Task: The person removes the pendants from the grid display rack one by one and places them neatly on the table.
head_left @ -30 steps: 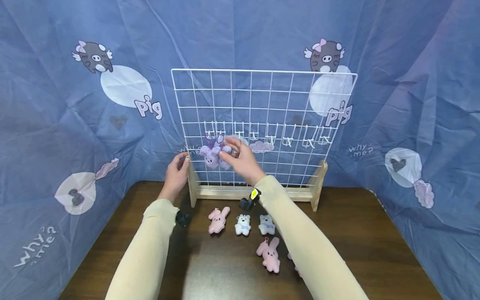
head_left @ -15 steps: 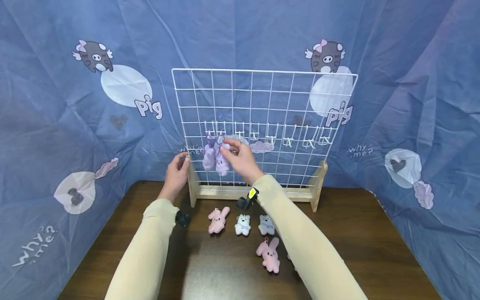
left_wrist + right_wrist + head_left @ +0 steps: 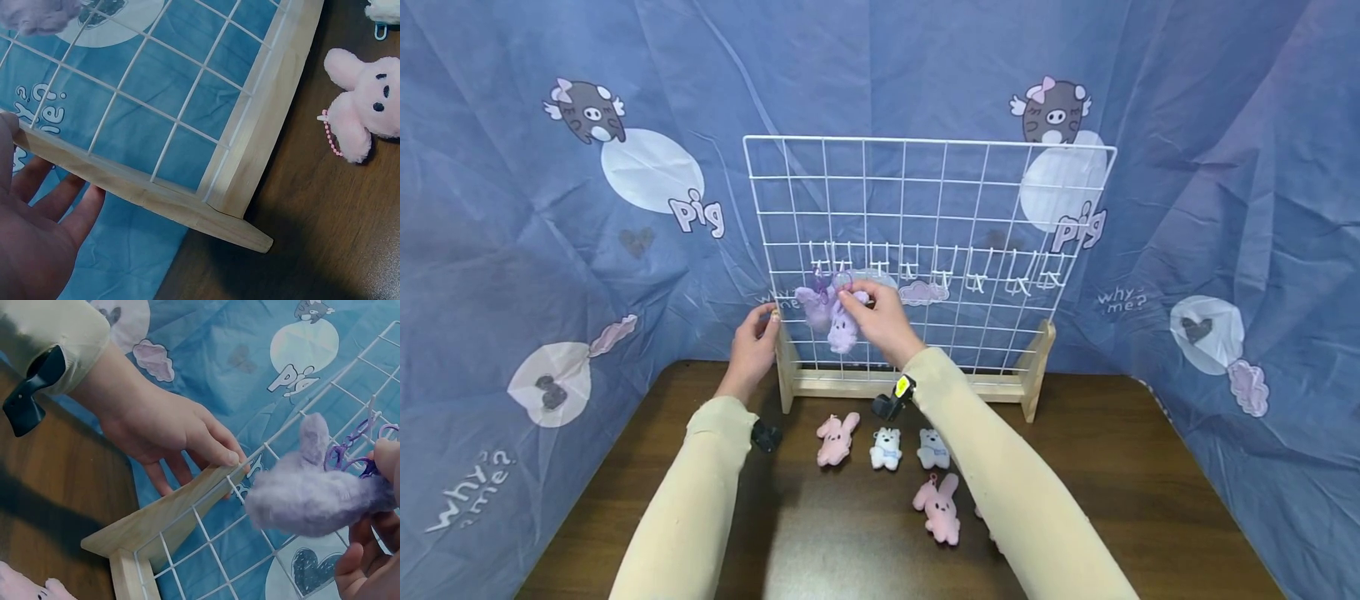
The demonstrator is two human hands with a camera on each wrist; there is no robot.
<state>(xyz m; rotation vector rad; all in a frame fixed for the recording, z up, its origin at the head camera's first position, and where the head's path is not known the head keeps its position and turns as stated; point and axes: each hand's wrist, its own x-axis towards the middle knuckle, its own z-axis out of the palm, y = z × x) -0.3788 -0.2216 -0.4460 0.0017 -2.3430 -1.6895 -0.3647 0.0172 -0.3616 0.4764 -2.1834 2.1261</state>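
My left hand (image 3: 754, 348) grips the wooden side upright (image 3: 119, 178) of a white wire grid rack (image 3: 917, 196), thumb in front and fingers behind. My right hand (image 3: 883, 321) pinches a purple plush keychain (image 3: 842, 331) near its top, just below the second hook from the left. Whether its purple ring (image 3: 844, 282) is on that hook, I cannot tell. Just left of it, another purple plush keychain (image 3: 817, 307) hangs at the first hook, partly overlapped. In the right wrist view, purple fur (image 3: 306, 494) and purple rings (image 3: 350, 456) show beside my right fingertips.
More white hooks (image 3: 942, 279) line the grid to the right. On the brown table (image 3: 1120, 483) lie pink rabbit plushes (image 3: 835, 440) (image 3: 942, 510) and white bear plushes (image 3: 886, 450) (image 3: 933, 450). My right sleeve (image 3: 1022, 483) partly covers another pink one. Blue printed cloth (image 3: 1195, 208) surrounds the table.
The purple plushes first bunched together, then hung straight down, and now tilt, the left one swung leftward. My right fingers have shifted slightly around the top of the held one. My left hand stays put.
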